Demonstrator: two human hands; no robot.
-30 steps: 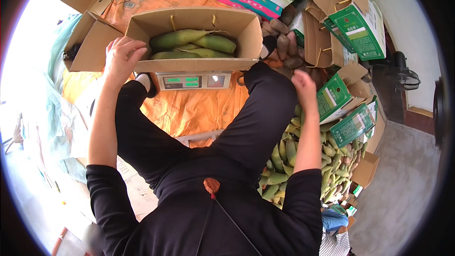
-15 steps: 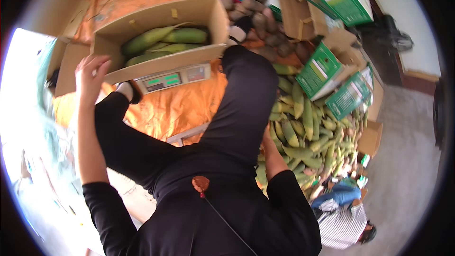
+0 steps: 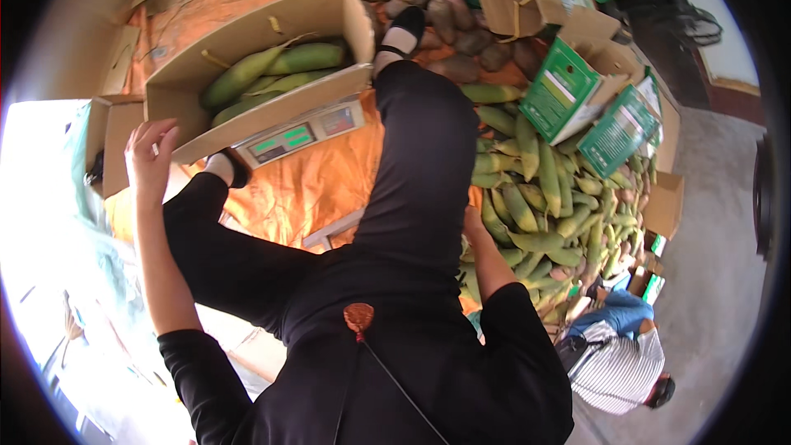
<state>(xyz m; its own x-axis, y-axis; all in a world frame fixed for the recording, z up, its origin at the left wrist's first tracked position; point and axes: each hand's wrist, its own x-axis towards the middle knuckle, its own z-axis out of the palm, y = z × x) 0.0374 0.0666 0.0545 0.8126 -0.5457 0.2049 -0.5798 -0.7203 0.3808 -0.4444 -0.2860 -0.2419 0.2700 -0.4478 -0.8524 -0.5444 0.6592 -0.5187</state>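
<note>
While my left hand [image 3: 150, 156] is at the near left corner of the cardboard box [image 3: 284, 115], its fingers are half bent and I see nothing held in them; whether they touch the cardboard, I cannot tell. My right hand [image 3: 473, 226] is beside my right leg [image 3: 416, 173], near the loose pile [image 3: 535, 206]; its fingers are hidden, so I cannot say if they are open or closed on something. Inside the box lie several long green vegetables [image 3: 235, 84], and under it is the scale [image 3: 284, 144] with a lit display. If my left hand pushes the corner, the box could slide or tip, because it seems wider than the scale. My left shoe [image 3: 240, 170] is just beside the scale, so a careless step could knock it and disturb its reading. Around, the orange sheet [image 3: 284, 198] is wrinkled and could catch a foot. On the right, the pile seems unstable; pulling from low down could make pieces roll.
</note>
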